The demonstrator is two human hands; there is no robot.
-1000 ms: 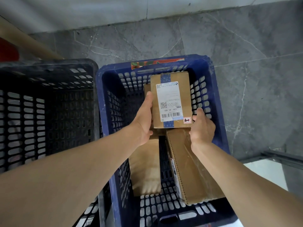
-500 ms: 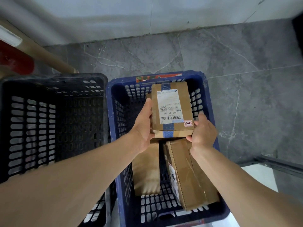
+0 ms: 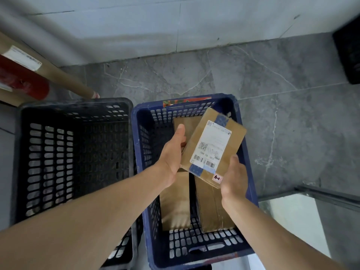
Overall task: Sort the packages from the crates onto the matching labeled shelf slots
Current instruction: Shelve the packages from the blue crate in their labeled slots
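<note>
A brown cardboard package (image 3: 226, 133) with a white shipping label, blue tape and a small red sticker is held above the blue crate (image 3: 241, 248), tilted to the right. My left hand (image 3: 173, 156) holds its left side, thumb pointing up along the edge. My right hand (image 3: 233, 178) grips its near right corner. Inside the crate lie a tan padded parcel (image 3: 175, 203), a long cardboard box (image 3: 212, 209) and another brown package (image 3: 185, 121) at the far end, partly hidden.
A black crate (image 3: 74, 106) stands to the left of the blue one. Cardboard tubes and a red roll (image 3: 23, 78) lean at the far left. Grey tiled floor (image 3: 282, 117) spreads to the right, with a dark object (image 3: 348, 55) at the far right and a metal frame (image 3: 327, 195) near right.
The package has risen out of the blue crate and turned clockwise, its far end swinging right. Both hands came up with it, and the view pulled back from the crates.
</note>
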